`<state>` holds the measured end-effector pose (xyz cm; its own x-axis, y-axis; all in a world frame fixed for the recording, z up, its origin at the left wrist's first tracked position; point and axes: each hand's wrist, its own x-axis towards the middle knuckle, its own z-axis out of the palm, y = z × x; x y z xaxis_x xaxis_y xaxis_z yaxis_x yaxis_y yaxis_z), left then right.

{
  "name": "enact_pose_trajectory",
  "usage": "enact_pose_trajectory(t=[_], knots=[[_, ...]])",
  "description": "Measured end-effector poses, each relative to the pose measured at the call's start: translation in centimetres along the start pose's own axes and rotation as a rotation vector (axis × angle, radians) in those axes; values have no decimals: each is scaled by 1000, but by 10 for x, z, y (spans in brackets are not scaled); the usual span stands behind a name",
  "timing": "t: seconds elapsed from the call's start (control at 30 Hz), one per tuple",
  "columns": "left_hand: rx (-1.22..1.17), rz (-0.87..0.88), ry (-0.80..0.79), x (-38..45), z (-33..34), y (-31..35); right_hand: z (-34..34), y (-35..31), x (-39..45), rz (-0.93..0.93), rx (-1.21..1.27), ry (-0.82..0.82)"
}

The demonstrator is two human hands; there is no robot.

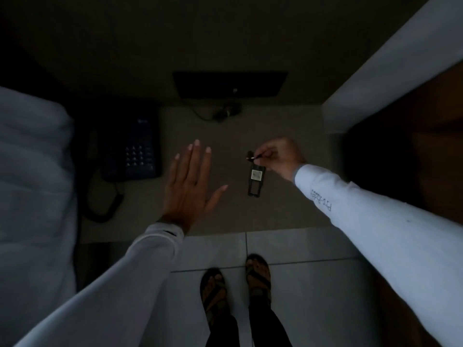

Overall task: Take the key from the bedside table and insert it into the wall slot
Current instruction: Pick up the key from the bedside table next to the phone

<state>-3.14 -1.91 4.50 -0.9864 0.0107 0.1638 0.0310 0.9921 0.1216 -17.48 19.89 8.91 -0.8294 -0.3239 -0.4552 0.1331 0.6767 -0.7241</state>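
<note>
The room is dim. My right hand (276, 156) pinches the ring end of the key, and its dark rectangular key tag (255, 179) with a small white label hangs below my fingers over the bedside table (288, 209). My left hand (191, 184) hovers flat over the table, fingers spread, holding nothing, to the left of the tag. I see no wall slot in this view.
A dark telephone (132, 151) with a coiled cord sits at the table's left. A dark panel (229, 83) and a cable lie at the back. Bedding (32, 184) is on the left, a white wall corner (390, 71) on the right, tiled floor and my feet below.
</note>
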Motion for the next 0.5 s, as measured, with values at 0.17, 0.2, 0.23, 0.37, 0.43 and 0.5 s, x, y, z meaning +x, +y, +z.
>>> enact_pose_trajectory(t=[0.17,0.2,0.23,0.37,0.43,0.5], knots=[[5,76,131,59,-110,24,-85,-75,-45,-82,-84,161],[5,98,172,74,-137,32,-106,-94,-57,-97,-105,194],[2,115,201,90,-164,42,-129,-112,-71,-120,-124,225],[-15,223,325,145,-284,81,-223,-187,-141,-161,-137,333],[-33,274,369,169,-345,106,-272,-218,-179,-182,-136,409],[-52,344,447,186,-397,130,-313,-246,-222,-212,-156,474]])
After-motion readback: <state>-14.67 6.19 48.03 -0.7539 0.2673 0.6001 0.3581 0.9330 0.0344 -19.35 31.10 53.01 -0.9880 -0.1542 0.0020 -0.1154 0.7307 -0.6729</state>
